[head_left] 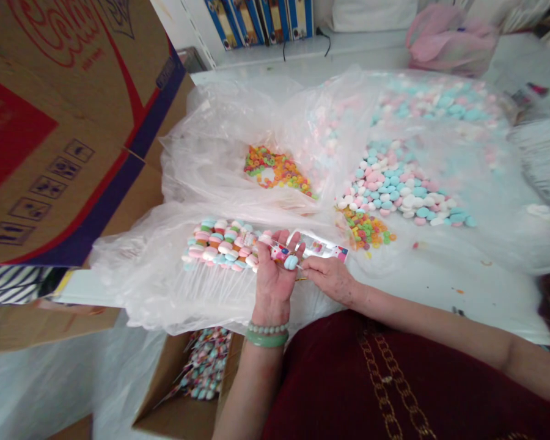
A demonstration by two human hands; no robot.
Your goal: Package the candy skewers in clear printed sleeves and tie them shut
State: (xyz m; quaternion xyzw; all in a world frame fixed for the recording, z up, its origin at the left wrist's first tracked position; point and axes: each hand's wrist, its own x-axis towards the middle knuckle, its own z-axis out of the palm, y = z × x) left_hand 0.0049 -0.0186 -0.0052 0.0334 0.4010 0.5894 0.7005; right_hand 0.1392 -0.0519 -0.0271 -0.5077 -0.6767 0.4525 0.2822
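Observation:
My left hand (277, 278), palm up with fingers partly curled, cradles a small printed plastic bag (280, 251) in pink, red and blue. A pale blue marshmallow candy (291, 262) shows at the lower end of the bag, over the fingers. Just right of it, my right hand (327, 278) pinches a thin white stick that meets the candy. More printed bags (321, 245) lie flat behind the hands. On the left, candy skewers (220, 244) of pastel marshmallows and gummy rings lie in rows, their white sticks pointing towards me.
Loose pastel marshmallows (401, 189) and gummy rings (366, 229) are heaped on clear plastic sheeting (201, 140). A large printed carton (73, 122) stands at left. Below the table edge, an open cardboard box (158, 391) holds finished-looking skewers. A pink bag (453, 40) sits at the back.

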